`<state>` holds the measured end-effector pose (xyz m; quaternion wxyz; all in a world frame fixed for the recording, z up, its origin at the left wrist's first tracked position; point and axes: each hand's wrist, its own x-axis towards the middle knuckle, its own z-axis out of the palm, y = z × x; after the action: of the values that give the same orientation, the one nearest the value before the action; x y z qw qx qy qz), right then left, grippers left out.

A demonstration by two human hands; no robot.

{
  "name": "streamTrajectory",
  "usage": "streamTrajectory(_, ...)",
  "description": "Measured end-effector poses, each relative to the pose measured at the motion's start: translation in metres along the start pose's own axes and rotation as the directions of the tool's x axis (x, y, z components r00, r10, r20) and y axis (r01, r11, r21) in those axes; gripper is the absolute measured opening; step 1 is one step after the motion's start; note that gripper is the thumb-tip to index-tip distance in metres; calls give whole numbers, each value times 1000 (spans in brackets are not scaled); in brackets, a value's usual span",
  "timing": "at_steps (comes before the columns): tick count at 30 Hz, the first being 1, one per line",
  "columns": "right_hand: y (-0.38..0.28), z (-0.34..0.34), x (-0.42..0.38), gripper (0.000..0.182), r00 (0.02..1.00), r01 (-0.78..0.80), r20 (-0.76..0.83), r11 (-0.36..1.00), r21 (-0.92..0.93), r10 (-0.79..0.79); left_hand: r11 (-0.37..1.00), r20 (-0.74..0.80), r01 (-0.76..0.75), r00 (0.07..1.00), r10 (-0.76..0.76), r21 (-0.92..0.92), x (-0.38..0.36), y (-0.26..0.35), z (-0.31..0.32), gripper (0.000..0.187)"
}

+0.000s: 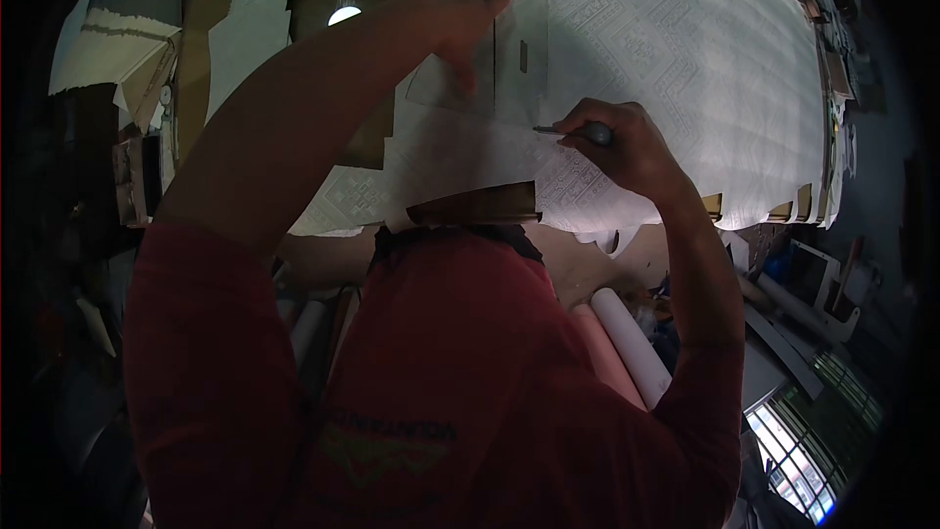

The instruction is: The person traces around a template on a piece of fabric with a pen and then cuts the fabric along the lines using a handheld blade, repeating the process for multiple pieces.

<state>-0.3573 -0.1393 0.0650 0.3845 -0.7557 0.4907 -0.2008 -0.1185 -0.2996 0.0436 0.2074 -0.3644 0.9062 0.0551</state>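
My left hand lies with fingers spread on a thin pale template, which has a straight dark line and a small dark slot in it. Under the template spreads a large white patterned sheet. My right hand is closed around an awl-like tool with a rounded grey handle and a thin dark shaft. Its tip points left, right at the template's lower edge.
Brown board shows through cut-outs in the sheet, at a dark gap on the left and a strip at the front edge. Rolls of material stand below the table at right. Stacked sheets are at far left.
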Motion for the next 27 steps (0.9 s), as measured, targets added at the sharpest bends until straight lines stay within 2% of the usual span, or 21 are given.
streamTrajectory(5, 5, 4, 1, 15, 998, 64, -25, 998, -24, -65, 1000, 8, 3, 1000, -2, -30, -1, 1, -2, 146)
streamTrajectory(7, 6, 4, 1, 15, 995, 100, -14, 991, -88, -102, 999, 14, 4, 1000, -4, -34, -1, 1, -3, 145)
streamTrajectory(10, 6, 6, 0, 17, 996, 85, -2, 993, -76, -86, 999, 24, 9, 1000, -8, -32, -2, 4, -4, 144)
streamTrajectory(16, 20, 61, 16, 14, 980, 143, -160, 979, 144, -120, 1000, 20, 10, 1000, -10, -13, 0, 1, -4, 142)
streamTrajectory(18, -8, 96, 51, 15, 984, 115, -159, 977, 179, -86, 1000, 7, -13, 1000, 13, -14, 1, 6, -3, 141)
streamTrajectory(20, -27, 128, 77, 13, 976, 64, -212, 994, 88, -44, 1000, 39, 1, 999, 0, -24, 1, 5, -7, 140)
streamTrajectory(23, -34, 140, 81, 12, 946, 12, -325, 998, 55, 7, 998, 72, -31, 997, 35, -47, 3, 2, -9, 142)
streamTrajectory(27, -40, 140, 80, 14, 969, -54, -239, 997, 52, 65, 998, 61, -47, 997, 49, -43, 3, 1, -12, 142)
